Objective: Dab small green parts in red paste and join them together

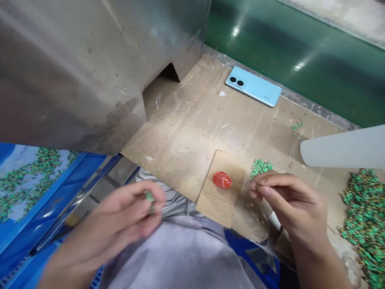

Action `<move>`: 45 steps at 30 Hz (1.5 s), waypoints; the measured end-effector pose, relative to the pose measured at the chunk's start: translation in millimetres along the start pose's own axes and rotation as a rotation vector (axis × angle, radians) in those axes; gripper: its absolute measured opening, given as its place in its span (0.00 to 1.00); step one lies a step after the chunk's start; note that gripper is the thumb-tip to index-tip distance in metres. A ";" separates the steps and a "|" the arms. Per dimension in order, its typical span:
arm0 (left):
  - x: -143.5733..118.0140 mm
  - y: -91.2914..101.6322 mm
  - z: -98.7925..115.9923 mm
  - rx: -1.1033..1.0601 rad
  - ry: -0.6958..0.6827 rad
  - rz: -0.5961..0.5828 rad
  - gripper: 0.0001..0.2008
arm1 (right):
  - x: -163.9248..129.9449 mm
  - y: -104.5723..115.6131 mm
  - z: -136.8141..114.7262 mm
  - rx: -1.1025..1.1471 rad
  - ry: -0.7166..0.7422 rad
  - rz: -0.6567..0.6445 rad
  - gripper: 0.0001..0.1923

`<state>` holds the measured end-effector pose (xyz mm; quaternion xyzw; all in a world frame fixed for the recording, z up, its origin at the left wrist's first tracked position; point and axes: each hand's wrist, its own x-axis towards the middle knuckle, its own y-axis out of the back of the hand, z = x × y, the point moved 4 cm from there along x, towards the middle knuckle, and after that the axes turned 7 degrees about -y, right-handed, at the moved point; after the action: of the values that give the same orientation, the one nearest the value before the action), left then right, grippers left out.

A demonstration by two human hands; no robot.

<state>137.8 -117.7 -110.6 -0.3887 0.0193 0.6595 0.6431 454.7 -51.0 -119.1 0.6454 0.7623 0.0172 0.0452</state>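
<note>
Over the counter, right hand is pinching a tiny piece beside the green parts pile; blurred left hand is closing its grip on green bits, keeping supply near.

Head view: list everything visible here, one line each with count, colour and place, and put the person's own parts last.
Phone: one, light blue, face down at the far edge of the bench.
Red cap: one, red, on a small cardboard piece near the bench's front edge.
Cardboard piece: one, tan, lying on the bench.
Small green pile: one, green, just beyond the right hand.
Large green heap: one, green and yellowish, at the right edge.
Blue tray: one, blue, lower left, with green parts scattered in it.
Metal housing: one, grey, upper left.
Conveyor belt: one, dark green, behind the bench.
White tube: one, white, entering from the right.
Left hand: blurred, pinching a green part.
Right hand: fingertips pinched on something tiny.
</note>
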 end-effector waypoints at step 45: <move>56.9 -78.2 -68.1 0.085 0.082 -0.236 0.12 | -13.7 -39.2 -22.0 -0.432 0.425 -0.151 0.16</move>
<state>245.9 -92.6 -151.6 -0.3876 0.0276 0.5614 0.7307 416.4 -70.2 -99.9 0.5444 0.7791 0.3101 0.0223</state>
